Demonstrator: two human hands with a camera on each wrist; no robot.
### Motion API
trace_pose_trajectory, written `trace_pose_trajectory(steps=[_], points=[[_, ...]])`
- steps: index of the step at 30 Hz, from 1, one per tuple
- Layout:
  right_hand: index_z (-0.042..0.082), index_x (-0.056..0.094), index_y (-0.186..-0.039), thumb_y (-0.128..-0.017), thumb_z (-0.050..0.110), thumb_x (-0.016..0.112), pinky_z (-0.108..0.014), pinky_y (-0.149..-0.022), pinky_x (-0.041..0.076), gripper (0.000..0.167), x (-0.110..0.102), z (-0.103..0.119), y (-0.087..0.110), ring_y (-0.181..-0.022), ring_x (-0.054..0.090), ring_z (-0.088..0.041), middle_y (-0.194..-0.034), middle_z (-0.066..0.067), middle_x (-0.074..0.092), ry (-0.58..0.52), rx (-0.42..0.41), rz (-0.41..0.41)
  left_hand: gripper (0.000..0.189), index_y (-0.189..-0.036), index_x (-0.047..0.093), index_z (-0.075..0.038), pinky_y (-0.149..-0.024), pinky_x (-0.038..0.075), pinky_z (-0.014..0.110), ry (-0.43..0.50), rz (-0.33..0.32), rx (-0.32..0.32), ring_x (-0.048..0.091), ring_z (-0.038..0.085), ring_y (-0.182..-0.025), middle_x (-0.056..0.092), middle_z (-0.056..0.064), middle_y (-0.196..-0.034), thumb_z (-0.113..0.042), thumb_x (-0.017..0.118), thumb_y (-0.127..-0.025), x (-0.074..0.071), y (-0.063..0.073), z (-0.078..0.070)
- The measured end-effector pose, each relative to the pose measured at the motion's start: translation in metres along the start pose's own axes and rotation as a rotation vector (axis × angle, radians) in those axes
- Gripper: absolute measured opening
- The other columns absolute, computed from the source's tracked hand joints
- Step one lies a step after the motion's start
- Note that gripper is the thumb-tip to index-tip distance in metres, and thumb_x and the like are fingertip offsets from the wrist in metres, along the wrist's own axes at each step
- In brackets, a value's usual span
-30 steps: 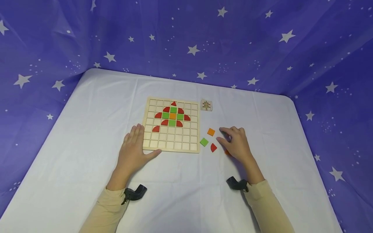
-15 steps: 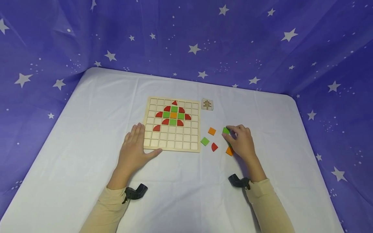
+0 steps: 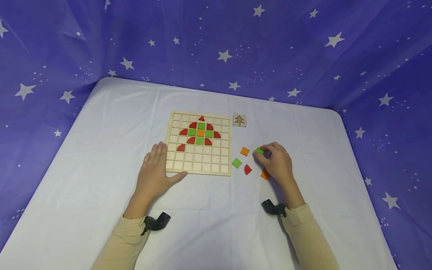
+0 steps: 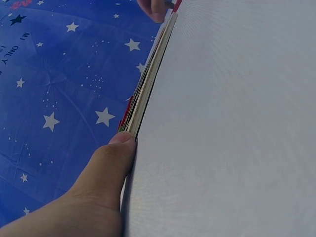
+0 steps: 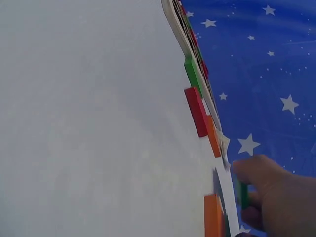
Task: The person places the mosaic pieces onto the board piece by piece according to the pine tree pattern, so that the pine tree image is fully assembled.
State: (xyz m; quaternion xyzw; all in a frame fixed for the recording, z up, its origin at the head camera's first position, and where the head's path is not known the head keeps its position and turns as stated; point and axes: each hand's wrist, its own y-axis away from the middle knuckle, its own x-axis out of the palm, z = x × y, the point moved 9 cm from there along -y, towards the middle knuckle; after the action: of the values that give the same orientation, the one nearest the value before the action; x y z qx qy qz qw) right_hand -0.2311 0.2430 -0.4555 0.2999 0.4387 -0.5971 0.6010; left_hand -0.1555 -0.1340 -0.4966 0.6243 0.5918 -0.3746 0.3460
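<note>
My left hand (image 3: 152, 178) rests at the near left corner of a square wooden grid board (image 3: 206, 167), fingers straight along its left side. Its thumb touches the front edge, as the left wrist view also shows. Red, green and orange pieces form a tree-like pattern on the board. Right of the board, my right hand (image 3: 278, 163) pinches a green square tile (image 3: 258, 150) between thumb and fingers; in the right wrist view this green tile (image 5: 243, 194) is lifted above the tabletop. Just beneath that hand lies an orange square (image 3: 265, 174), with a bit of green beside it.
Between board and right hand lie an orange square (image 3: 245, 151), a green square (image 3: 237, 163) and a red quarter-round piece (image 3: 248, 170). A small card with a tree picture (image 3: 239, 120) lies by the board's far right corner. White cloth (image 3: 209, 225) covers the table; a starry blue curtain (image 3: 189, 67) surrounds it.
My right thumb and fingers, spread apart a second ago, have closed on the green tile, and the hand has moved slightly left with it. My left hand has stayed put.
</note>
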Motion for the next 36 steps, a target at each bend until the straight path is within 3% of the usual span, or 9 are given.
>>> trace_pose_trajectory(steps=[6,12,24,30,36], points=[[0.008,0.075,-0.101,-0.085,0.035,0.078,-0.041,-0.076,0.052,0.031,0.003,0.034,-0.007,-0.090,0.062,-0.022,-0.100,-0.004,0.069,-0.083,-0.076,-0.047,0.122,-0.158,0.010,0.001,-0.125,0.012,0.054,0.001,0.002,-0.001,0.010,0.037,-0.155,0.013,0.020,-0.166,-0.074,0.064,-0.079,-0.001,-0.001,0.000],[0.009,0.075,-0.099,-0.084,0.037,0.078,-0.033,-0.067,0.051,0.032,0.019,0.077,-0.010,-0.084,0.058,-0.018,-0.093,-0.002,0.068,-0.103,-0.176,-0.024,0.121,-0.158,0.011,0.002,-0.125,0.012,0.054,-0.004,0.005,-0.002,0.010,0.037,-0.155,0.014,0.021,-0.165,-0.073,0.065,-0.079,-0.001,-0.001,0.000],[0.014,0.075,-0.105,-0.090,0.041,0.070,-0.036,-0.084,0.053,0.031,0.068,0.171,-0.009,-0.097,0.062,-0.018,-0.106,0.001,0.070,-0.059,-0.378,0.087,0.122,-0.158,0.011,0.002,-0.125,0.012,0.055,-0.003,0.000,-0.003,0.011,0.037,-0.155,0.014,0.021,-0.165,-0.075,0.063,-0.079,0.000,0.001,-0.001],[0.016,0.075,-0.109,-0.091,0.043,0.068,-0.035,-0.087,0.052,0.033,0.090,0.197,-0.009,-0.102,0.061,-0.017,-0.107,0.002,0.069,0.013,-0.433,0.142,0.122,-0.157,0.012,0.003,-0.125,0.013,0.055,-0.010,-0.004,0.003,0.012,0.037,-0.155,0.016,0.021,-0.165,-0.076,0.062,-0.079,0.000,0.000,-0.001],[0.017,0.074,-0.109,-0.092,0.045,0.068,-0.033,-0.081,0.051,0.033,0.103,0.208,-0.011,-0.097,0.059,-0.017,-0.102,0.002,0.065,0.080,-0.452,0.183,0.121,-0.158,0.012,0.002,-0.124,0.014,0.055,-0.013,-0.012,0.004,0.013,0.037,-0.154,0.017,0.022,-0.165,-0.076,0.062,-0.079,-0.001,0.000,-0.001]])
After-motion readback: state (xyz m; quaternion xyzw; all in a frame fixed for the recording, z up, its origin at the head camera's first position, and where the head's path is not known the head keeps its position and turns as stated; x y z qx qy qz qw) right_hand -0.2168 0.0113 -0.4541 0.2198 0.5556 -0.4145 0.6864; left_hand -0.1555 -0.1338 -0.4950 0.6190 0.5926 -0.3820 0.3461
